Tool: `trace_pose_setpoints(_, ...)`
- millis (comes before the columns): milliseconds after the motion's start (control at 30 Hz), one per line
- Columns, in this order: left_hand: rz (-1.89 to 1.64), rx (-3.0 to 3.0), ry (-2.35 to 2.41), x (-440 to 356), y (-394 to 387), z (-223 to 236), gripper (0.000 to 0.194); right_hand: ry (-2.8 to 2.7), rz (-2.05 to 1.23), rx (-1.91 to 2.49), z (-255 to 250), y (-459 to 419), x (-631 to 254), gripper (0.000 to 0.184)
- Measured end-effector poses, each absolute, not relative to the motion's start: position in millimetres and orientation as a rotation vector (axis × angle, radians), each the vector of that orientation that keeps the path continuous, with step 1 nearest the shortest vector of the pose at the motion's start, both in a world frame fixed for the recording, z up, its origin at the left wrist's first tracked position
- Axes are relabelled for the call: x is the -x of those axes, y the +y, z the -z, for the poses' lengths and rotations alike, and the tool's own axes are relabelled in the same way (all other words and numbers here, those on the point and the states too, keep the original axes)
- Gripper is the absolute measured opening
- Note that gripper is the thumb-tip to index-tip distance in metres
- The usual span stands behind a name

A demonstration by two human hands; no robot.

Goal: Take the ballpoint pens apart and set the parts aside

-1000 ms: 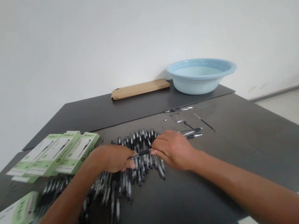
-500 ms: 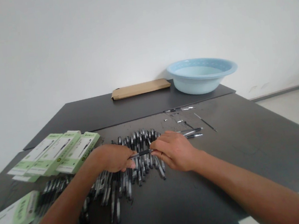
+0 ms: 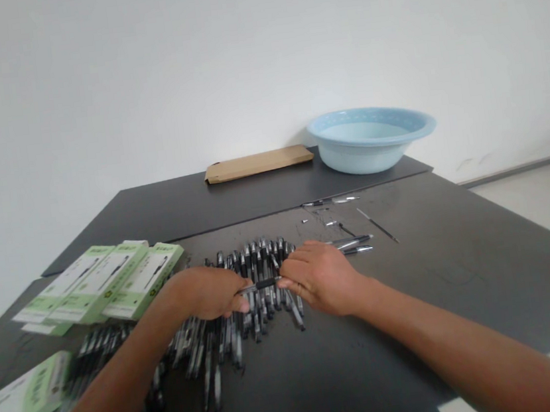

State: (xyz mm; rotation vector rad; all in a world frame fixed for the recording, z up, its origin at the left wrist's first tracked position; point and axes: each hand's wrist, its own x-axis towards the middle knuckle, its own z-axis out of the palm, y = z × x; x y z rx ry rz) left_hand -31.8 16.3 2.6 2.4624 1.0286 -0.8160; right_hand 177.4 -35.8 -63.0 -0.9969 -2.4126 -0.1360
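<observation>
My left hand (image 3: 208,293) and my right hand (image 3: 319,275) both pinch one black pen (image 3: 260,284), held level between them just above a heap of several black pens (image 3: 229,318) on the dark table (image 3: 462,263). The left fingers close on the pen's left end, the right fingers on its right end. Both forearms reach in from the bottom edge.
Green-and-white pen boxes (image 3: 109,283) lie at the left, and another box (image 3: 19,404) sits at the near left corner. Loose pen parts (image 3: 354,240) lie right of my hands. A light blue basin (image 3: 371,137) and a brown envelope (image 3: 257,163) stand at the back.
</observation>
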Motion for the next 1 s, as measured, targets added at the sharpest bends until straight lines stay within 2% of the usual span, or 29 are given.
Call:
trace_pose_setpoints(467,0.897,-2.400,1.026,28.9,15.1,-5.2,0.028,-2.427,0.108,0.878,57.5,-37.9,-184.0,0.027)
trace_pose_setpoints(667,0.899,-2.418,1.013,30.9,15.5,-4.5,0.026,-2.423,0.065,0.950,57.1,-40.4,-180.9,0.026)
trace_pose_setpoints(900,0.841,-2.451,1.025,31.6,14.4,-7.3,0.025,-2.351,-0.056,1.062,61.3,-40.3,-173.8,0.033)
trace_pose_setpoints(1000,0.828,-2.400,1.022,32.7,15.6,-8.0,0.021,-2.315,-0.056,1.078,61.7,-39.4,-174.3,0.030)
